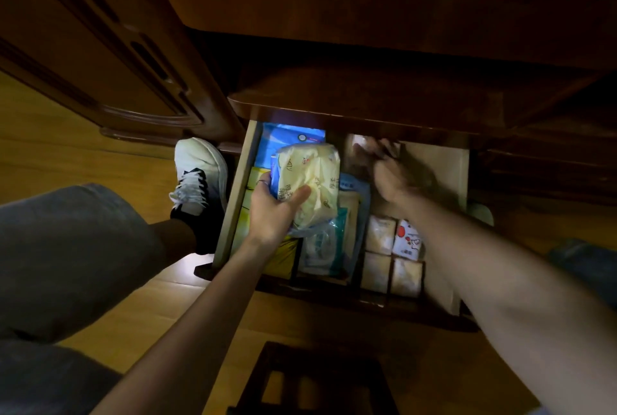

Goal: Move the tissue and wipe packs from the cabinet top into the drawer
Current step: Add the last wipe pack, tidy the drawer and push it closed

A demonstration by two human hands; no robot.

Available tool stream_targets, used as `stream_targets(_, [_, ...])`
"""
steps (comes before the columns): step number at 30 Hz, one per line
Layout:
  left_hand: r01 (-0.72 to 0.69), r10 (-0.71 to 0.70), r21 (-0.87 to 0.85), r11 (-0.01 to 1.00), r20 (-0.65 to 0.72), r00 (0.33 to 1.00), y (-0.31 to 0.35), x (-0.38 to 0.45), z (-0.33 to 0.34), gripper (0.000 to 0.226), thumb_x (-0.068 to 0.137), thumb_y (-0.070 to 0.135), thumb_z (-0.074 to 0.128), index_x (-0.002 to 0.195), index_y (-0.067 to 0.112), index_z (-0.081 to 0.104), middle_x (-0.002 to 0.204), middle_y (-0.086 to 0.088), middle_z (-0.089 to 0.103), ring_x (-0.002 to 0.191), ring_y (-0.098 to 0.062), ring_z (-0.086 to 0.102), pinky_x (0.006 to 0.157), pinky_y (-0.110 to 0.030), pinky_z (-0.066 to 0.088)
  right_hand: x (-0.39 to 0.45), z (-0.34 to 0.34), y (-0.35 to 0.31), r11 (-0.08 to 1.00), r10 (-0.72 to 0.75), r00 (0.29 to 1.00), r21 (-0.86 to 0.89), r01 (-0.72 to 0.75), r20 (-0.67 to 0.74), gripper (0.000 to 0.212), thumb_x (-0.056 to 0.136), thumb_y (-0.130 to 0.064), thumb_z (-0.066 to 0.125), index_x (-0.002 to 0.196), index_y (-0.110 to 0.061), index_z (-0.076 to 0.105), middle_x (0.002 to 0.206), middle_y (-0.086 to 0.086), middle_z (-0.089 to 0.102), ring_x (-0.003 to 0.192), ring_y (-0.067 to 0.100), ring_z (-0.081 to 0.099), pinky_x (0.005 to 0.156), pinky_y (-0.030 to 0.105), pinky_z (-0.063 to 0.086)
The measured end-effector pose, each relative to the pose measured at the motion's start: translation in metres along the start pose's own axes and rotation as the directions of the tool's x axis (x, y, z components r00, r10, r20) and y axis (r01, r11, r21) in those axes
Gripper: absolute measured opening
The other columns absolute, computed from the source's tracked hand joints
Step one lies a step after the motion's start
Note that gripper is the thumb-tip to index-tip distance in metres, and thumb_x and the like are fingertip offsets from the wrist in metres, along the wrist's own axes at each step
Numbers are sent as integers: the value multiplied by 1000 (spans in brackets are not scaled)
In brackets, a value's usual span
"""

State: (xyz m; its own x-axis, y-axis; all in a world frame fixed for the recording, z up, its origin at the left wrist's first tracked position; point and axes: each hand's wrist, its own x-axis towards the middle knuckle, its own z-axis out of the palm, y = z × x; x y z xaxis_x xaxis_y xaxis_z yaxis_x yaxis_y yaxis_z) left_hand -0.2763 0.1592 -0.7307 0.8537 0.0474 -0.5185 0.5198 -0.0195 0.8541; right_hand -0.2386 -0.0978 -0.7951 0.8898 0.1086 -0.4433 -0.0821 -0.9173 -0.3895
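Yellow tissue pack [309, 182], gripped by left hand [272, 211], should lie flat in drawer [233, 194]; blurred right hand [389, 177] perhaps open.

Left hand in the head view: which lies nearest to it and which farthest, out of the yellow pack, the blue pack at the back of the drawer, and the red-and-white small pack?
1. Yellow pack: in the left hand's grip, over the drawer's left side.
2. Blue pack: behind it, at the drawer's back left.
3. Red-and-white small pack: off to the right, beside the right forearm.
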Motion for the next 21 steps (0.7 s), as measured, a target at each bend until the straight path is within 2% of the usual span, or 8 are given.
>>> stream_targets(2, [7, -7, -14, 1000, 3, 1000, 0, 0, 4, 43, 77, 12, 86, 113, 19, 62, 102, 0, 77, 92, -16, 76, 71, -37, 63, -18, -6, 17, 983, 56, 997, -170, -64, -49, 51, 105, -21, 43, 156, -21, 35, 168, 9, 19, 154, 30, 15, 124, 43, 14])
stream_targets(5, [-11, 11, 6, 1000, 8, 1000, 1, -1, 12, 43, 77, 10, 85, 113, 16, 62, 97, 5, 77, 85, -9, 75, 63, -25, 60, -52, -12, 36, 938, 115, 993, -333, -96, 39, 52, 107, -25, 38, 157, -29, 28, 168, 5, 11, 154, 34, 9, 122, 50, 18])
stream_targets(8, [-30, 28, 52, 998, 28, 999, 1, -5, 20, 41, 76, 11, 86, 108, 21, 61, 96, 8, 75, 81, -3, 74, 60, -19, 57, -81, 2, 27, 959, 127, 991, -260, -115, 33, 54, 103, -16, 45, 155, -23, 32, 166, 6, 14, 153, 33, 12, 120, 49, 24])
stream_targets(10, [-34, 32, 62, 997, 41, 999, 1, -8, 24, 40, 76, 12, 86, 104, 25, 61, 96, 8, 74, 82, -4, 74, 61, -20, 58, -92, 10, 20, 975, 159, 987, -159, -152, 33, 59, 96, -1, 50, 151, -17, 35, 164, 8, 18, 152, 32, 12, 121, 49, 23])
stream_targets(12, [-35, 32, 67, 997, 50, 998, 1, -11, 25, 39, 76, 13, 87, 102, 26, 62, 93, 8, 75, 83, -7, 75, 63, -23, 60, -98, 16, 13, 984, 162, 987, -83, -160, 20, 55, 95, 1, 51, 146, -12, 38, 157, 12, 30, 148, 31, 21, 120, 45, 24])
stream_targets(15, [-32, 25, 88, 996, 70, 997, 1, -17, 26, 48, 77, 15, 86, 116, 15, 60, 100, 3, 76, 88, -13, 76, 69, -30, 62, -101, 19, 9, 973, 228, 974, -46, -228, -10, 49, 95, -6, 51, 141, -17, 39, 148, 9, 37, 143, 34, 31, 116, 48, 31])
stream_targets(19, [-34, 26, 111, 993, 74, 997, 1, -21, 24, 43, 78, 13, 85, 114, 15, 60, 98, 3, 75, 80, -7, 75, 62, -26, 60, -92, 12, 12, 949, 270, 962, -155, -274, -41, 64, 98, -34, 51, 155, -17, 25, 167, 3, 15, 155, 34, -1, 123, 56, 13])
stream_targets(21, [-33, 26, 109, 994, 64, 998, 2, -21, 24, 38, 78, 11, 85, 105, 22, 60, 95, 6, 74, 77, -3, 74, 59, -22, 59, -89, 15, 9, 939, 333, 943, -97, -331, 3, 76, 97, -40, 54, 159, -16, 16, 169, 5, 9, 155, 34, 1, 124, 51, 11])
